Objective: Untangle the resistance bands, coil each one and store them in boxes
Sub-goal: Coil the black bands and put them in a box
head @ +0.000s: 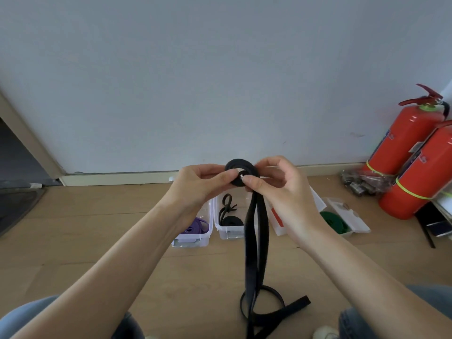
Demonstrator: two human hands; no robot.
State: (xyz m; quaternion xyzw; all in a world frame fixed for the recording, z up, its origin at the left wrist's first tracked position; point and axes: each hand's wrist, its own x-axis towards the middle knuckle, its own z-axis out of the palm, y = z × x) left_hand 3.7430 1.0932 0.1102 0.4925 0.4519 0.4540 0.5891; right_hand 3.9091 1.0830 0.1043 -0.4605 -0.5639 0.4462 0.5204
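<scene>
A coiled purple rubber resistance band (194,227) is lying in the leftmost clear plastic box (204,237) on the wooden floor (97,231). The left hand (195,183) is pinching a partly coiled flat black rubber band (241,176) with curled fingers, and the right hand (276,182) is pinching its other side, the loose tail hanging to the floor. Farther right, a green band (333,221) is sitting in another clear box (354,222), near two red fire extinguishers (406,143).

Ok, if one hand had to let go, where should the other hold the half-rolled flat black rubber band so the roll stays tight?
Probably pinch the wound roll of the flat black rubber band across its flat faces, coming in from the side as the left hand and right hand do now. The turns lie stacked edge-on, so squeezing both faces traps them; the loose tail hangs below.
</scene>
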